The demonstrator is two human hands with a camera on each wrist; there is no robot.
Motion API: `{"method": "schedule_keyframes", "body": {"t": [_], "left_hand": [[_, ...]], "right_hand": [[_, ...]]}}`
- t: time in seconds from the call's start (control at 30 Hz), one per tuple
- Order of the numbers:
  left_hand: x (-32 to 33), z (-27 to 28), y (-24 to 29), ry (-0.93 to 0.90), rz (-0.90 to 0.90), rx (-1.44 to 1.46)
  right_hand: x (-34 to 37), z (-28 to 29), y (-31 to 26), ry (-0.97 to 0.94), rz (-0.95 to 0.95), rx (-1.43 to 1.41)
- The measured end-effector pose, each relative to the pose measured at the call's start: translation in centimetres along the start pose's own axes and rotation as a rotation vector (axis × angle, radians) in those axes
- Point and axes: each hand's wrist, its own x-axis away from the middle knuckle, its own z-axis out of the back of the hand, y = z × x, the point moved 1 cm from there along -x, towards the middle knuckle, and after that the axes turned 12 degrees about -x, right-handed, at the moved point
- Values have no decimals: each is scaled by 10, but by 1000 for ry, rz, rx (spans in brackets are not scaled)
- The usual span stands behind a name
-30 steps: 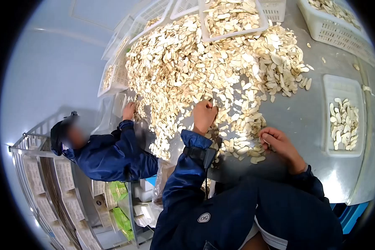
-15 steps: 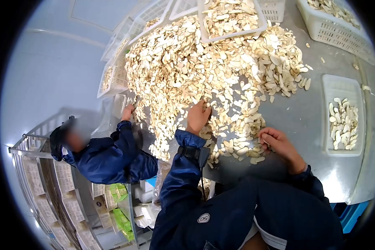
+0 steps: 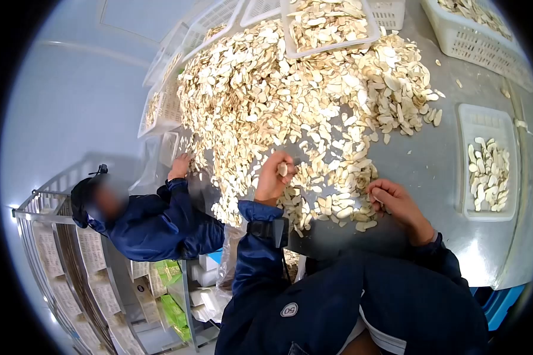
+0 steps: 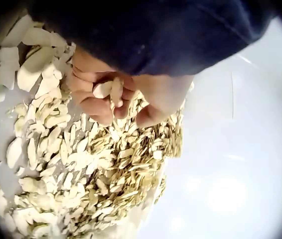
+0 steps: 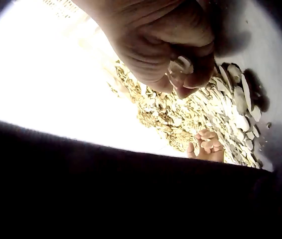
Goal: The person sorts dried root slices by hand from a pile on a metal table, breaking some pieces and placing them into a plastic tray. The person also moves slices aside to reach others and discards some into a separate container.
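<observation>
Pale dried slices (image 3: 243,106) lie heaped on a grey metal table (image 3: 423,160). My left hand (image 3: 272,177), above the near part of the heap, has its fingers curled round a few slices; in the left wrist view two slices (image 4: 115,92) show in the palm of the hand (image 4: 126,97). At the right edge of a small near pile (image 3: 337,207) is my right hand (image 3: 398,204), fingers curled. The right wrist view shows that hand (image 5: 166,50) pinching pale slices (image 5: 180,66) between thumb and fingers.
A white tray (image 3: 465,160) with several slices stands at the right. Filled white baskets (image 3: 479,50) line the back. Another person in a blue jacket (image 3: 154,228) reaches to the heap's left side. Metal shelving (image 3: 71,242) stands at the lower left.
My left hand has moved left and toward me from the heap, turning so that slices show in it. The right hand has hardly moved. The other person's hand has shifted slightly.
</observation>
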Motion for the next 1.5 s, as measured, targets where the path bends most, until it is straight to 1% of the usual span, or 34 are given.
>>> {"method": "schedule_keyframes", "body": {"t": [0.1,0.13,0.17,0.23,0.27,0.37,0.4,0.5,0.53,0.63,0.67,0.77,0.8,0.9,0.93,1.03,1.13,1.23,1.27,1.37,1.4,1.47,1.5], "left_hand": [[-2,-22,-15,5,-225,-735],[0,-31,-20,167,-420,-1030],[5,-32,-20,159,-387,-1159],[23,-51,0,140,-317,-1419],[21,-41,-13,162,-430,-1264],[27,-27,-12,215,-301,-1270],[29,-26,-8,237,-361,-1371],[28,-38,-3,326,-415,-1519],[24,-44,-1,315,-417,-1449],[12,-64,-6,333,-585,-1503],[10,-66,-8,322,-524,-1590],[11,-68,-12,283,-452,-1364],[14,-67,-10,230,-412,-1333],[18,-50,-17,181,-327,-1197],[18,-44,-22,198,-398,-1075],[24,-42,-22,310,-344,-1028],[18,-48,-17,270,-397,-1163],[12,-71,-11,320,-536,-1381],[12,-79,-8,312,-451,-1455],[8,-80,-17,364,-632,-1341],[6,-72,-18,345,-679,-1359],[10,-56,-27,267,-493,-980],[17,-55,-21,203,-338,-763]], "right_hand": [[0,0,-1,-9,8,2],[0,0,-1,-13,10,0],[0,1,0,-17,12,-4],[0,2,0,-10,6,-4],[0,2,0,-7,3,-6],[0,1,1,-7,-2,-20],[-1,1,2,-8,-2,-22],[-1,1,2,-12,-4,-20],[-1,1,1,-10,-4,-17],[0,1,-1,8,-13,7],[0,1,-1,15,-16,15],[-1,2,1,3,-11,8],[0,3,2,1,-11,-2],[-2,3,3,-8,-12,-20],[-1,3,3,-8,-11,-15],[0,3,1,-10,-6,-7],[0,1,1,-3,-11,-8],[2,-3,-3,19,-37,-2],[3,-3,-5,28,-46,2],[-1,3,1,-4,-21,-8],[-1,4,2,-5,-16,-5],[-2,5,4,-13,-7,0],[-3,5,4,-10,-9,-9]]}}
